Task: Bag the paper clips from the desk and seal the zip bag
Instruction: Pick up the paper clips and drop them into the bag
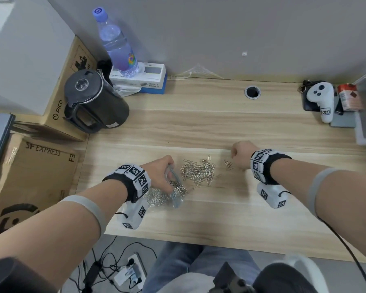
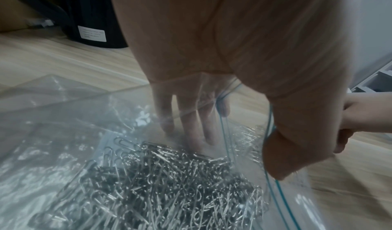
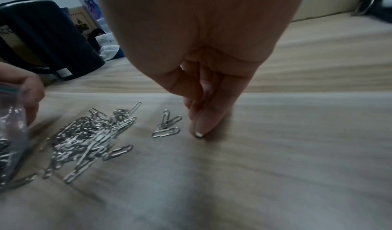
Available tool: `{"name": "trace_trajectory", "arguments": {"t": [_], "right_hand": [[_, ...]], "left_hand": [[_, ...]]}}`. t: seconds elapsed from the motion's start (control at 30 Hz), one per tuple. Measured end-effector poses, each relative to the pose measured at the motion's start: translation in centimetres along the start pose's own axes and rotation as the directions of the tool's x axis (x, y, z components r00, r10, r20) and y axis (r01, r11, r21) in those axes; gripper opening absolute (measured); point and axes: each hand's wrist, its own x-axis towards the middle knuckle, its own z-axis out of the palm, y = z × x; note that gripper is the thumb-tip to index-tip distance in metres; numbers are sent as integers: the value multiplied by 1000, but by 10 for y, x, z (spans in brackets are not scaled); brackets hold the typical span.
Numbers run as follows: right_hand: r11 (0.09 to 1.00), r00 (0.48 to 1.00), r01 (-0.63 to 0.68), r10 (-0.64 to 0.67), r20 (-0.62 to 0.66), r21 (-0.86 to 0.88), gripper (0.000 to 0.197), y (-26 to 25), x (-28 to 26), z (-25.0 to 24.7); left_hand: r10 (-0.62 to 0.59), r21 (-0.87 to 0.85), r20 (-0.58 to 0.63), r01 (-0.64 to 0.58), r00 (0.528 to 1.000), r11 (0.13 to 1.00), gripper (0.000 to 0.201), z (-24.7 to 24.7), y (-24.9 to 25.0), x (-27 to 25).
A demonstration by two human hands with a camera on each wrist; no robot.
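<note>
1. Head view: nearest the lens, two bare forearms with marker-covered wrist units, reaching up from the bottom corners over a pale wooden bench [image 1: 199,127]. Left of centre, left hand [image 1: 161,175] gripping the mouth of a clear zip bag [image 1: 167,197], which lies on the bench with many clips already inside. Just right of the bag, a loose heap of paper clips [image 1: 199,171] at frame centre. Further right, a few stray clips [image 1: 228,164] touching or just beside the right hand [image 1: 242,155], knuckles up, fingers curled down to the wood. Upper left: black kettle [image 1: 93,101], water bottle [image 1: 117,43] standing on a white box [image 1: 150,78], cardboard cartons along the left edge. Upper right: white controller [image 1: 322,98].

2. Left wrist view: palm filling the top, thumb and fingers [image 2: 191,116] pinching the bag's blue-lined rim and holding the mouth apart; some fingers seen through the plastic. Lower half of the frame: bagged clips [image 2: 159,183] in a dense pile.

3. Right wrist view: fingers [image 3: 203,116] bunched together, pointing down, one nail tip on the bench just right of the strays; holding nothing that can be made out. Lower left: the loose heap, with the bag's edge at the far left.
</note>
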Motion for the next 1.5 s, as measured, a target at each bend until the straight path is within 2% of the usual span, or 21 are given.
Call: {"name": "trace_trajectory", "arguments": {"t": [0.13,0.23,0.37,0.43,0.53,0.6,0.7,0.83,0.93,1.03,1.13,1.2,1.37,1.5], "right_hand": [[974,998,-1,-12,57,227,21,-23,-1,22],[973,994,73,-88,57,221,26,-35,2,30],[982,992,129,-127,-22,135,23,-33,4,23],[985,985,169,-168,-39,27,41,-27,6,23],[939,957,288,-288,25,-188,77,-26,6,29],[921,944,331,-326,57,-205,87,-30,3,36],[915,924,382,-377,65,-127,85,-39,2,50],[904,906,424,-424,14,-60,60,-48,3,58],[899,901,433,-434,1,-74,60,-50,4,58],[865,868,489,-495,-36,-110,78,-52,2,62],[828,846,524,-533,8,-199,108,-57,3,65],[804,839,535,-541,51,-262,117,-62,4,65],[703,803,584,-573,163,-406,106,-77,7,63],[685,792,598,-583,178,-415,81,-79,5,61]], "left_hand": [[0,2,5,0,1000,1000,77,0,1,0],[6,10,2,-6,1000,1000,77,0,1,0],[12,0,-10,-12,1000,1000,73,1,-1,0],[14,-2,-12,-14,1000,1000,73,2,-2,0],[16,-8,-12,-17,1000,1000,72,3,-2,-1],[21,-17,-17,-22,1000,1000,71,3,-3,0],[27,-53,-10,-27,1000,998,71,4,-6,2],[29,-68,-10,-30,1000,997,73,6,-10,5],[27,-77,-15,-28,1000,997,70,7,-11,8],[27,-100,-27,-30,999,995,67,6,-11,9],[30,-102,-29,-33,999,994,66,5,-11,11],[31,-111,-31,-34,999,993,67,5,-13,13],[25,-113,-20,-27,999,993,70,5,-16,15],[7,-87,-28,-9,1000,996,69,7,-14,15]]}}
